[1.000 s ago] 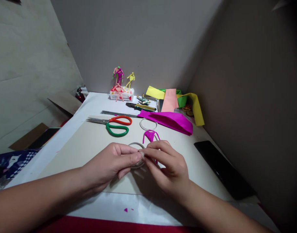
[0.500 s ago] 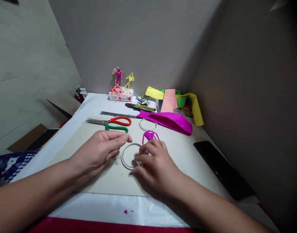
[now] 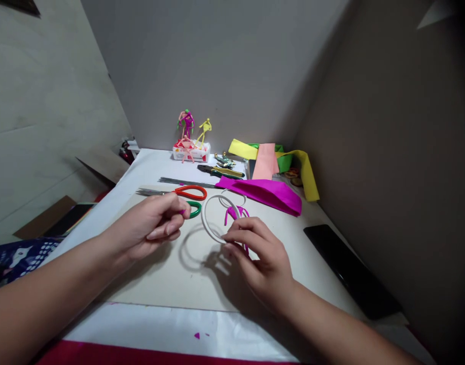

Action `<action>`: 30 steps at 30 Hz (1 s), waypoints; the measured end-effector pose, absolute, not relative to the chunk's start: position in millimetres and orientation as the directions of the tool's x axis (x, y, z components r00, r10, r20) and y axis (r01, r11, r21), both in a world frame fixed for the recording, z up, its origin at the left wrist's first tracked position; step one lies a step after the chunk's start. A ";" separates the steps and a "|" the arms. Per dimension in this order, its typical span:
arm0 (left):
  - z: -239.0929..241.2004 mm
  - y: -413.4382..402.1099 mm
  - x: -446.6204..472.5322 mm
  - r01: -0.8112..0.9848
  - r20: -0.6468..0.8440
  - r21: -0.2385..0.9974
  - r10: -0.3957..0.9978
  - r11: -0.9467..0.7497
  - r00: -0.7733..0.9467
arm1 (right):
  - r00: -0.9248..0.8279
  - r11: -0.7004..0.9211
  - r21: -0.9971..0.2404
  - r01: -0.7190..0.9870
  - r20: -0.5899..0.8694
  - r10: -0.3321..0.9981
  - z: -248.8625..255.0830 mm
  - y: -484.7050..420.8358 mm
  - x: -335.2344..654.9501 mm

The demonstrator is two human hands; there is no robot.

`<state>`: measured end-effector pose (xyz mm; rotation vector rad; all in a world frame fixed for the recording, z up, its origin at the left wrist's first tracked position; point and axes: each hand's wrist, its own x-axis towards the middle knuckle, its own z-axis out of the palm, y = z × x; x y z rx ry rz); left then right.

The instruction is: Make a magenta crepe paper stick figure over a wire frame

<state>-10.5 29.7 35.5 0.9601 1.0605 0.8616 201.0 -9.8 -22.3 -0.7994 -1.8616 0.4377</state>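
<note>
My right hand (image 3: 260, 253) holds a narrow white tape roll (image 3: 204, 219) upright above the board, pinched at its lower right rim. My left hand (image 3: 148, 225) is closed, with a small magenta scrap (image 3: 183, 211) showing between thumb and forefinger. Behind my right fingers lies a magenta paper-wrapped wire figure (image 3: 237, 211), partly hidden. A second thin roll (image 3: 245, 198) lies flat just beyond it. Scissors with one orange handle (image 3: 204, 192) and one green handle lie behind my left hand, which covers part of them.
A beige board (image 3: 159, 284) covers much of the white table. Magenta crepe paper (image 3: 272, 192), wires (image 3: 182, 181) and pliers (image 3: 220, 172) lie toward the back. Small figures stand on a white box (image 3: 192, 153). Coloured paper strips (image 3: 266, 159) and a black phone (image 3: 350, 268) are at right.
My right hand has picked the tape roll up off the board and tilted it upright. My left hand has drawn back slightly to the left, still pinching the magenta scrap.
</note>
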 end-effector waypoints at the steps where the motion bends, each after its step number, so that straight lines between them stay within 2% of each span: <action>1: 33.2 29.6 -10.2 -0.107 -0.316 0.928 0.905 0.358 0.284 | -0.264 0.735 -0.603 0.309 0.689 0.676 -21.1 -10.1 202.2; 5: 26.9 27.3 -9.5 -0.078 -0.331 0.922 0.878 0.378 0.344 | -0.364 0.838 -0.459 0.295 0.757 0.543 -21.4 -10.9 203.8; 8: 27.7 25.3 -10.3 -0.061 -0.375 0.904 0.854 0.423 0.362 | -0.406 0.857 -0.405 0.318 0.759 0.509 -25.5 -8.8 202.2; 13: 31.2 21.2 -10.5 -0.023 -0.341 0.919 0.824 0.393 0.452 | -0.410 0.792 -0.492 0.361 0.680 0.608 -31.4 -4.2 199.8; 21: 27.3 2.7 -1.7 0.269 -0.281 0.947 0.862 0.177 0.423 | -0.492 0.785 -0.528 0.324 0.614 0.617 -37.7 -5.4 196.6; 23: 27.6 0.1 1.3 0.351 -0.243 0.932 0.881 0.095 0.407 | -0.452 0.777 -0.552 0.303 0.634 0.627 -35.8 -7.6 196.3; 26: 26.4 -1.9 5.1 0.446 -0.185 0.895 0.897 -0.016 0.402 | -0.279 0.725 -0.629 0.282 0.669 0.689 -29.2 -12.1 196.4; 30: 18.2 -5.0 8.0 0.560 -0.095 0.808 0.898 -0.183 0.430 | -0.068 0.533 -0.814 0.231 0.533 0.843 -23.9 -14.7 196.7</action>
